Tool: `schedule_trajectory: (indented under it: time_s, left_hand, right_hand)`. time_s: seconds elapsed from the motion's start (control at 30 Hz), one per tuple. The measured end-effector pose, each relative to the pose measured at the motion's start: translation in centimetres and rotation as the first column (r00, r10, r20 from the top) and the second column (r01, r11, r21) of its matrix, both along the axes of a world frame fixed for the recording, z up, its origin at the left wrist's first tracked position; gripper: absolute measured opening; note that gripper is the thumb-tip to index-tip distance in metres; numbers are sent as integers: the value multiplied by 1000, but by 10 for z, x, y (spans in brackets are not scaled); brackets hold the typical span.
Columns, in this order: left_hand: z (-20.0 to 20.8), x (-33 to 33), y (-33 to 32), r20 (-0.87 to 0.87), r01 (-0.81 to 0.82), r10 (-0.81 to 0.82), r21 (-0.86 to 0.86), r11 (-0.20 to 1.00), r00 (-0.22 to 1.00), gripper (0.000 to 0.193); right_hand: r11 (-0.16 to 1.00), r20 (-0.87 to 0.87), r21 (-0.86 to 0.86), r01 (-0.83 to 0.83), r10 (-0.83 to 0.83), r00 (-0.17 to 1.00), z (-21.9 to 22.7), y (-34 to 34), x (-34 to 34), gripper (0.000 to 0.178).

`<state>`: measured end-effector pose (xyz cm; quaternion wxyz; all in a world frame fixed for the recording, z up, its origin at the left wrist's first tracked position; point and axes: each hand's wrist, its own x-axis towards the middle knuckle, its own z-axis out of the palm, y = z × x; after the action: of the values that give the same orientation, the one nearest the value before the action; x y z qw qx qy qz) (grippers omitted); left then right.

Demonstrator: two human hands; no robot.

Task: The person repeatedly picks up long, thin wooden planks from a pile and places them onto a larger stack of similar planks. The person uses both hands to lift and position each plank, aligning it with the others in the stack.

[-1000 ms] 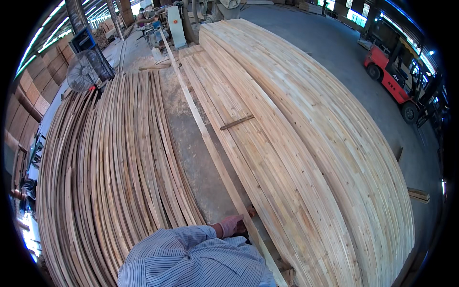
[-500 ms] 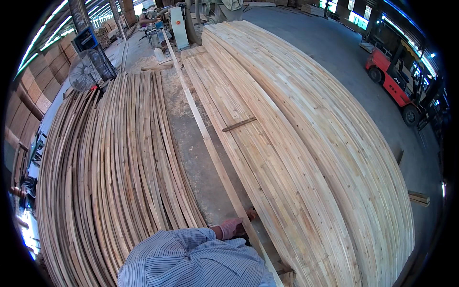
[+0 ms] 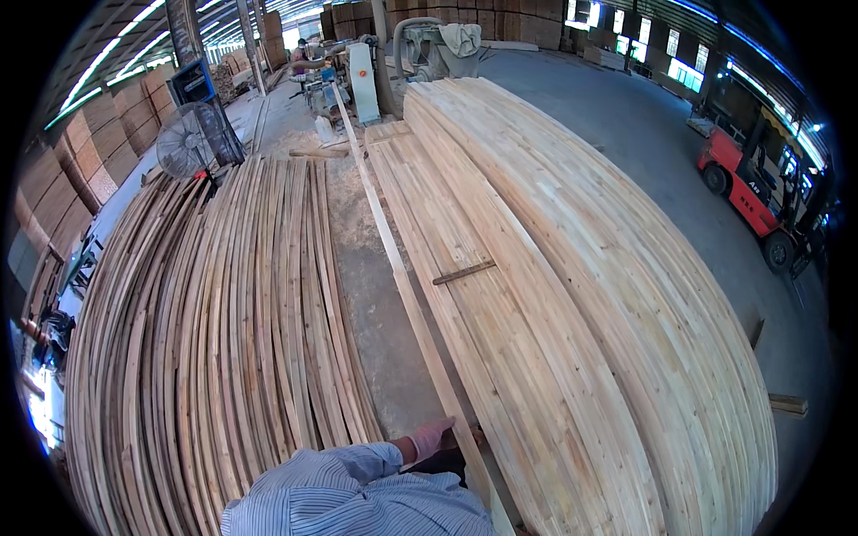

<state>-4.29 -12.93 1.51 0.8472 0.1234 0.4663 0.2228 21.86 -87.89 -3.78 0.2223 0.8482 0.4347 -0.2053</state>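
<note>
A long, pale wooden strip [image 3: 418, 313] runs from the machine at the far end down to the lower edge, past my body. At its left edge, my left hand [image 3: 433, 439] in a pinkish glove closes on the strip, below a blue-and-white striped sleeve. My right hand [image 3: 479, 437] shows only as a small, dark patch at the strip's right edge. Its curled fingers rest against the wood, while the rest is hidden behind the strip.
To the left lie many long, rough strips [image 3: 232, 304]; to the right rise stacked, planed boards [image 3: 617, 304] with a short stick [image 3: 464, 272] across them. Ahead stand a pale machine cabinet [image 3: 363, 82], a fan [image 3: 184, 141] and another person [image 3: 304, 55]. A red forklift [image 3: 749, 192] is parked far right.
My view has tilted up, so the surroundings sit lower in the picture. Against the boards beside it, the strip has slid forward toward the machine, with both hands still at it.
</note>
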Motion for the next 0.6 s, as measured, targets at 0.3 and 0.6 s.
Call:
schedule_trajectory:
  time_s: [0.3, 0.6]
  left_hand:
    - [45, -2, 114, -222, 28, 50, 334, 942, 974, 27]
    - [65, -1, 50, -365, 391, -215, 527, 755, 906, 36]
  right_hand:
    - [886, -118, 240, 396, -379, 918, 90, 209, -6, 42]
    - [837, -121, 264, 479, -464, 877, 116, 267, -9, 50]
